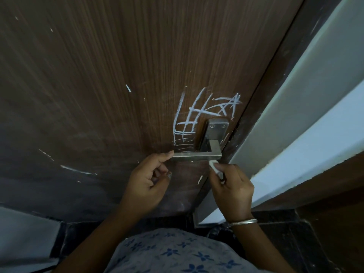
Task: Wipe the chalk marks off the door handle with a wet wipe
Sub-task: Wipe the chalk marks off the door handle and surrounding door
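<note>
A steel lever door handle (195, 156) juts from a brown wooden door (98, 85), mounted on a steel plate (216, 128). White chalk marks (197, 115) form a scribbled grid on the door above and left of the plate. My left hand (146, 180) has its fingers loosely curled, and one fingertip touches the lever's left end. My right hand (232, 188) pinches a small white piece (215, 167) whose tip rests against the lever's right end from below. Whether that piece is chalk or a folded wipe I cannot tell.
The dark door frame (275, 75) and a pale wall edge (315, 95) run along the right. Stray chalk streaks (78, 170) mark the door at lower left. Dark floor tiles (285, 233) lie below, and my blue-flowered clothing (177, 253) fills the bottom centre.
</note>
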Available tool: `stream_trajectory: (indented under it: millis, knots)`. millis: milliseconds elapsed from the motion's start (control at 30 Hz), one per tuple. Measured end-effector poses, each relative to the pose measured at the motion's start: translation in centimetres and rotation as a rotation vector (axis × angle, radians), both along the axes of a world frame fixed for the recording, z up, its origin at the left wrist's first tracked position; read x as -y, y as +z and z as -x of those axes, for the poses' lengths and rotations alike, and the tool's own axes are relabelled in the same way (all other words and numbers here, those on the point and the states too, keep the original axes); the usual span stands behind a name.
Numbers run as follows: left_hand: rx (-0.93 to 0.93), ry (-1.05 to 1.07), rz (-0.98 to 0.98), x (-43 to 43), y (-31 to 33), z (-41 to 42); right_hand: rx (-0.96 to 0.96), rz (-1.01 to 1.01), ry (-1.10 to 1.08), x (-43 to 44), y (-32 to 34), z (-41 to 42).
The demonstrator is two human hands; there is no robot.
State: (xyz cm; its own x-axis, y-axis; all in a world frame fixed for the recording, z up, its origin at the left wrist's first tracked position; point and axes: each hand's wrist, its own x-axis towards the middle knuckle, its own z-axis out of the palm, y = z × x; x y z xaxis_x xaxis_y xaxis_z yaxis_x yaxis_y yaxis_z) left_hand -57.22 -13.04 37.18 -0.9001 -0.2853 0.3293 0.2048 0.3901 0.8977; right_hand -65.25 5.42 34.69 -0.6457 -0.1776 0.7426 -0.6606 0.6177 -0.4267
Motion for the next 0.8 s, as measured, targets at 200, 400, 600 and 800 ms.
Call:
stream_trajectory:
  millis: [200,400,600,800]
  knots:
    - [0.015,-0.004,0.013,0.05,0.06,-0.02,-0.034,0.017,-0.014,-0.5,0.43,0.13]
    - [-0.001,0.004,0.003,0.07,-0.21,0.1,0.115,0.077,-0.024,-0.3,0.72,0.0]
    - [0.004,0.002,-0.011,0.09,-0.24,0.21,0.154,0.153,-0.031,-0.59,0.81,0.0]
    - [0.003,-0.006,0.014,0.37,-0.54,0.16,0.246,0.237,-0.001,-0.13,0.72,-0.3]
